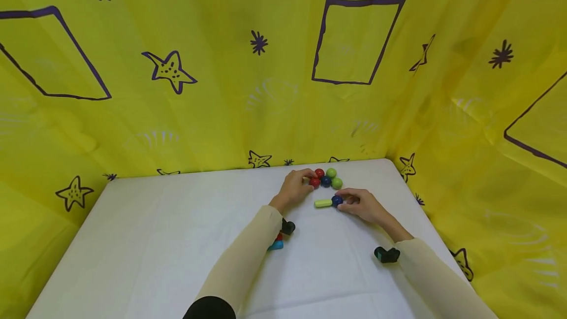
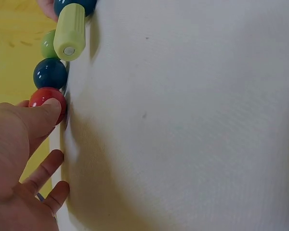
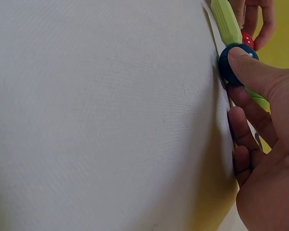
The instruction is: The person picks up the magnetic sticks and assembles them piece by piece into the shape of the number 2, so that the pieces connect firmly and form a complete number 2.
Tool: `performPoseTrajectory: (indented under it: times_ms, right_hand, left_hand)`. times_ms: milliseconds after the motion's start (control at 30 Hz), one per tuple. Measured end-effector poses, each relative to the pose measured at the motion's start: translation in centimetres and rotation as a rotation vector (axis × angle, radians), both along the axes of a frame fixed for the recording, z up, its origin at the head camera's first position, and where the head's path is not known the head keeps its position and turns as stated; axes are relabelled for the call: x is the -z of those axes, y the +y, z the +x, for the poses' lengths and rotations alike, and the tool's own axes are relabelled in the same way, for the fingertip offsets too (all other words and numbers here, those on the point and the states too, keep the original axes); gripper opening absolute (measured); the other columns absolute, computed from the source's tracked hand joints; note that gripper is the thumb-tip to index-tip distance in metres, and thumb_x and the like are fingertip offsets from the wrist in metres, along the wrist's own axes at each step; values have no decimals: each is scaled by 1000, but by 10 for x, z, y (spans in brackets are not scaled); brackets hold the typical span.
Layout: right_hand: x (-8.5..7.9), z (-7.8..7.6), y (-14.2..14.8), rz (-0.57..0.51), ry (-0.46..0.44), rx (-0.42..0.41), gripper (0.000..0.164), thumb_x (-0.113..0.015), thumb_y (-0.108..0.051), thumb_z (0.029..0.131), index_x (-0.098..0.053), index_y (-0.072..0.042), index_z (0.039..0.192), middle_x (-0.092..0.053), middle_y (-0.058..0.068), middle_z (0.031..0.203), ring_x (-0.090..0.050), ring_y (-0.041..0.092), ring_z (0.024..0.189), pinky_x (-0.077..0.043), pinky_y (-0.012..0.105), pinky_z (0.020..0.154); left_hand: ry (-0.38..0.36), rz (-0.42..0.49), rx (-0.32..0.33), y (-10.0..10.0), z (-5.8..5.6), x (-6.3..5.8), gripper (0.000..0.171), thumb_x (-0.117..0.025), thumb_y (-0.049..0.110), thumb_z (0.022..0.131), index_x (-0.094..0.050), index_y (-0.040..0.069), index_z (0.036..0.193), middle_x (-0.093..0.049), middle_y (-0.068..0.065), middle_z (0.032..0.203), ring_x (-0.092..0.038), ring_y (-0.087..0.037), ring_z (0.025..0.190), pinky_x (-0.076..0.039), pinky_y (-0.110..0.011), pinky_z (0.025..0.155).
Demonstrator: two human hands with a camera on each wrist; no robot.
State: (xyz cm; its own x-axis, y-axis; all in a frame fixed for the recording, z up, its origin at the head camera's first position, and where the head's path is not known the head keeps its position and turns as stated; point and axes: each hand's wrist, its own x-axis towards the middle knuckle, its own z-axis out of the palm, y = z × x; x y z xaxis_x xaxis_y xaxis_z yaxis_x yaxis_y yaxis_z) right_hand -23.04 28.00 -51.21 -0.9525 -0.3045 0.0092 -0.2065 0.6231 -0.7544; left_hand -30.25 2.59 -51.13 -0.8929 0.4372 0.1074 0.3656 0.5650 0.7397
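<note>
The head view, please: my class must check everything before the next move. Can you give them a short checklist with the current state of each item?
1. Right hand grips the dark blue ball: ok.
2. Lime rod meets that ball at one end: ok.
3. Rod's other end is bare: ok, nothing is attached there.
4. Left hand holds the nearer red ball: ok, thumb on it in the left wrist view.
5. Balls in the cluster are firmly joined: cannot tell, they only look close together.
6. Red and blue pieces are fully visible: not ok, the left sleeve covers part.
</note>
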Motion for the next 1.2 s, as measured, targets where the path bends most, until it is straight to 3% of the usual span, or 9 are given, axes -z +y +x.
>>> performPoseTrajectory:
  times_ms: [300,500,900,1200]
  right_hand:
    - [0,1,-2,-1,7,5,34,-80,-19,91,-73,-10,124,-68,3,101,-57,20,86,-48,27,75]
    - [1,1,-1,10,5,16,35,-80,-21,92,-72,-11,124,-68,3,101,-56,21,86,-48,27,75]
    - [0,-1,-2,22,18,24,37,-80,-20,91,-72,-9,126,-69,4,104,-56,21,87,-48,27,75]
    - [1,-1,-3,31,16,28,37,-79,-22,92,-71,-10,127,-70,6,107,-57,21,87,-48,28,76]
  left_hand:
    - [24,-19,16,-3,0,1,23,-77,13,93,-71,15,116,-72,-2,116,-61,-22,108,-47,-38,101]
    - [-23,-39,38,-17,4,-3,20,-80,20,92,-71,17,110,-72,1,104,-59,-19,101,-48,-37,95]
    - [-109,-70,93,-44,22,-9,22,-81,27,91,-72,20,109,-72,8,100,-56,-16,101,-47,-36,94]
    - [-77,-68,143,-49,32,-8,23,-83,27,89,-73,19,107,-72,8,98,-57,-15,96,-48,-31,89]
